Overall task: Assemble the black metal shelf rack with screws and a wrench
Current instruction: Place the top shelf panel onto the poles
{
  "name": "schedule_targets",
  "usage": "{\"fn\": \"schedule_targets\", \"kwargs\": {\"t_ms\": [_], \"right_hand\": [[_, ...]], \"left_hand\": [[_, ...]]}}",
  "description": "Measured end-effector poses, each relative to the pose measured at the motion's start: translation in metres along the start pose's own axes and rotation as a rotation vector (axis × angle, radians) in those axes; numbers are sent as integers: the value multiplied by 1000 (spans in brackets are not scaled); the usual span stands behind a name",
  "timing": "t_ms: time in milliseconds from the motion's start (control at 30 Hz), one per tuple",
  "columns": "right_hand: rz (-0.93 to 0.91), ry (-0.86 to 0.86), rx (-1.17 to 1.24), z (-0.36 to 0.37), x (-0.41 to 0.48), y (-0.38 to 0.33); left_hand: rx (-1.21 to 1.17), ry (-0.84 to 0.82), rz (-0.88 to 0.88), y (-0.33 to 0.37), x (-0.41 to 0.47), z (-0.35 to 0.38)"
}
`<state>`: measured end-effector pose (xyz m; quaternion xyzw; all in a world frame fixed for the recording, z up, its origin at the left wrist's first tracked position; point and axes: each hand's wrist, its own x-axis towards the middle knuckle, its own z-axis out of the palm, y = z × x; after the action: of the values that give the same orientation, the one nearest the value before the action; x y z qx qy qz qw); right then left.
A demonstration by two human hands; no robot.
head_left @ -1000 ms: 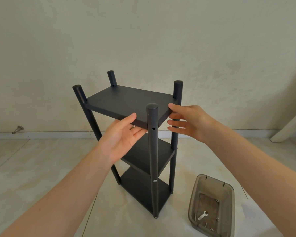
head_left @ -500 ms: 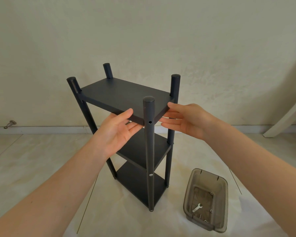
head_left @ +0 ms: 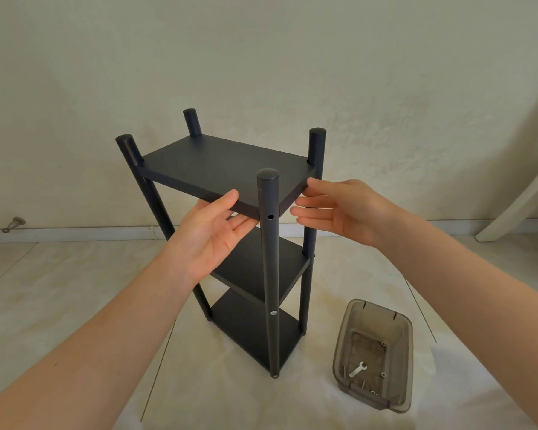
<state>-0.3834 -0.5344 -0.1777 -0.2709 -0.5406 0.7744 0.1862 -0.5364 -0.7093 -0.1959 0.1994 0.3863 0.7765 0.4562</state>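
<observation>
levelling the top shelf (head_left: 227,162) between your open, flat left grip (head_left: 212,231) and right grip (head_left: 339,209), match it to the post hole (head_left: 271,217).

The left hand (head_left: 212,237) is bare; the right hand (head_left: 345,209) is bare as well; the left forearm (head_left: 106,336) shows uncovered skin from the wrist down to the lower edge of the view, with one tiny dark speck (head_left: 55,364) on it near the bottom; the right forearm (head_left: 463,290) is likewise uncovered from wrist to the right-hand edge.
</observation>
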Motion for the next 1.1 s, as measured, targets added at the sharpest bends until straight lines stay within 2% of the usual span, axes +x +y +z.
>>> {"fn": "schedule_targets", "kwargs": {"t_ms": [100,300,500,633,767,967,1100], "right_hand": [[45,28,-35,-14,5,7],[287,78,-186,-51,21,52],[423,290,-512,-79,28,161],[541,328,-744,-94,25,224],[588,318,-967,-104,25,271],[642,314,-915,-95,25,310],[615,312,-1047,-93,23,326]], "left_hand": [[-3,17,-13,0,-1,0],[29,71,-65,1,-3,1],[22,90,-88,1,-1,-3],[-6,87,-97,0,-1,-3],[-16,77,-97,-1,-1,-3],[-55,67,-74,-2,0,-4],[-79,71,-56,-2,0,-3]]}}
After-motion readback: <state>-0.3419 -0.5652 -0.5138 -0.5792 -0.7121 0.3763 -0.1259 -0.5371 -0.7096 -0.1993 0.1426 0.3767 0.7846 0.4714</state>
